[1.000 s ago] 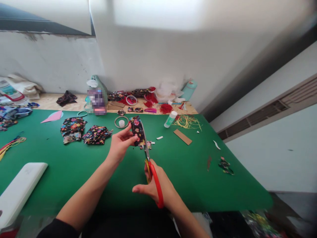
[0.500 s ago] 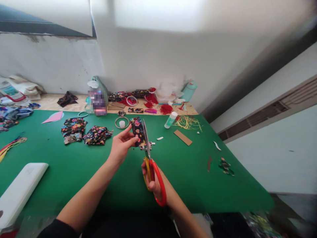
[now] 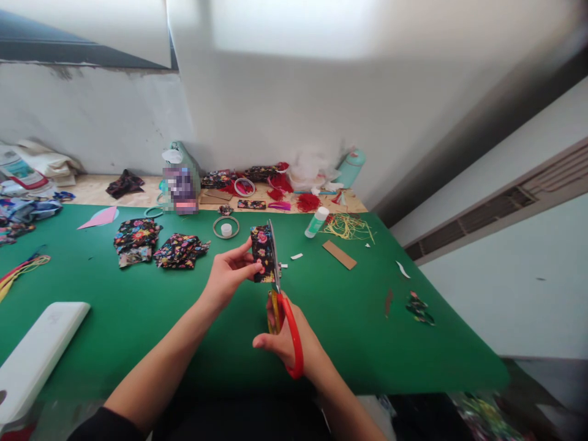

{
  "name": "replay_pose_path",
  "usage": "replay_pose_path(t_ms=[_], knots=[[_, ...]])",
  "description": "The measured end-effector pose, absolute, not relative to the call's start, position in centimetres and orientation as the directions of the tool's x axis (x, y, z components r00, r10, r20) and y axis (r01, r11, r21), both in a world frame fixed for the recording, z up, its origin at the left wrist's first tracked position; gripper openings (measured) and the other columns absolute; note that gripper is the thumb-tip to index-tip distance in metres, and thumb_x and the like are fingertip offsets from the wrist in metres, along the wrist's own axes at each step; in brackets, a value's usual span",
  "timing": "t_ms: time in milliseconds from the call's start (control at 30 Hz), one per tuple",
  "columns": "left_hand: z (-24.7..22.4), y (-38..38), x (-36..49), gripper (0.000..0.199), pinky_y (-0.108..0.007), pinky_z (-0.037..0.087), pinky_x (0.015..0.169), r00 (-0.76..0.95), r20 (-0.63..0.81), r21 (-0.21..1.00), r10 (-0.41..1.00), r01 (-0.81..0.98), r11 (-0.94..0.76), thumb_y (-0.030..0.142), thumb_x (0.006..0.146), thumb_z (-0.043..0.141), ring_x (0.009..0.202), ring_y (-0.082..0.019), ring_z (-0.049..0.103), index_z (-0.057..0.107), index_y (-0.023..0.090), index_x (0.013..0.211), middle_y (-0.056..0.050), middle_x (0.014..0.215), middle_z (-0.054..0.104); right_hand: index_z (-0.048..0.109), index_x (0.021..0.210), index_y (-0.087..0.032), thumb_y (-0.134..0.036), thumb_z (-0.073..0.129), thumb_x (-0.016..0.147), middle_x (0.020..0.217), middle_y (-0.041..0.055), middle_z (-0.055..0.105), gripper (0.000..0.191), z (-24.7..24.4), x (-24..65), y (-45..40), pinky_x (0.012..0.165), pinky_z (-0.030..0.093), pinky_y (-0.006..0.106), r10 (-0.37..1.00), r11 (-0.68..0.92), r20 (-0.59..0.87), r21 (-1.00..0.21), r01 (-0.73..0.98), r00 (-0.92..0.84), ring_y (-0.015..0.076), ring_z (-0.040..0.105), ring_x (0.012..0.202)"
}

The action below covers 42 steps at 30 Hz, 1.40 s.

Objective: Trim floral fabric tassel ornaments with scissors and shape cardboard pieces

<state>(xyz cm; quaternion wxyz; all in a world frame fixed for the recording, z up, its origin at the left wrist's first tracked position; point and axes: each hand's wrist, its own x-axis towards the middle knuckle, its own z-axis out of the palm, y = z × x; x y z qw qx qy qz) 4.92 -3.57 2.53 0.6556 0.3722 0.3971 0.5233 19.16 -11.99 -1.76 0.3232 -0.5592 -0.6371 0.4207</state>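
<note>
You wear a black top: its body [image 3: 239,422] fills the bottom middle of the view, dark and plain, its finer detail lost in shadow. Your left sleeve [image 3: 108,425] is black too, its edge crossing near the elbow. Your left hand [image 3: 229,269] and right hand [image 3: 289,337] are bare, with slim fingers and forearms tapering to narrow wrists.

Green tabletop [image 3: 362,331] beneath pale wall [image 3: 285,110].

Both hands [image 3: 229,269] raised, right thumb spread
</note>
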Motion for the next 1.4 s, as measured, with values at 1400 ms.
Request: replay_pose_path(t_ms=[1400], knots=[[3.1,-3.5,4.2,0.025,-0.02,0.04,0.051,0.354,-0.209,0.694,0.911,-0.603,0.394,0.035,0.081,0.058,0.049,-0.006,0.043,0.063,0.011,0.081,-0.006,0.072,0.061,0.042,0.077,-0.021,-0.069,0.058,0.067,0.056,-0.0073,0.038,0.051,-2.3,20.0,-11.5,0.043,0.033,0.021,0.998,-0.066,-0.065,-0.968,0.24,0.013,0.0088,0.036,0.046]])
